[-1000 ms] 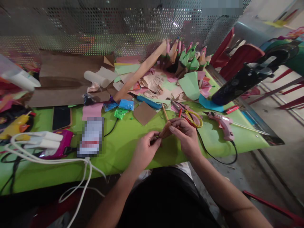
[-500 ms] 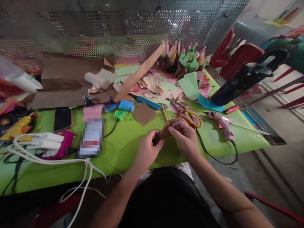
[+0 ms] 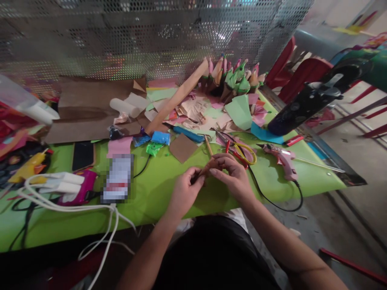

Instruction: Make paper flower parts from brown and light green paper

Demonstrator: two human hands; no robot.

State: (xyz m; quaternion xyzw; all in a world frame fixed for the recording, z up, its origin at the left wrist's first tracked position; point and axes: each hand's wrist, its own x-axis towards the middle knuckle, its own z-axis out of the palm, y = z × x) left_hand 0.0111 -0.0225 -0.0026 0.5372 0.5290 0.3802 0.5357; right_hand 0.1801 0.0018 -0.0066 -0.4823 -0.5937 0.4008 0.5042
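Between my two hands, over the near part of the green table, is a small piece of brown paper [image 3: 208,166] that looks curled or rolled. My left hand [image 3: 188,188] pinches its left end, thumb against fingers. The curved fingers of my right hand [image 3: 233,175] grip the other end and cover much of it. Just beyond my fingertips lies a pencil [image 3: 208,146]. A flat brown card square [image 3: 183,148] sits to the left of it. Scissors with yellow handles [image 3: 246,154] and a red-handled tool [image 3: 238,159] lie past my right hand.
A pink glue gun [image 3: 282,159] with its cord rests at the right. Paper scraps [image 3: 193,108] and wrapped paper flowers [image 3: 236,78] fill the back. Left are a phone [image 3: 117,177], white cables [image 3: 60,204] and a yellow glue gun [image 3: 28,167]. A black bottle-like object [image 3: 290,108] stands back right.
My right hand's fingers have curled further over the brown paper, so less of it shows. Both hands remain in nearly the same place; the view has shifted slightly.
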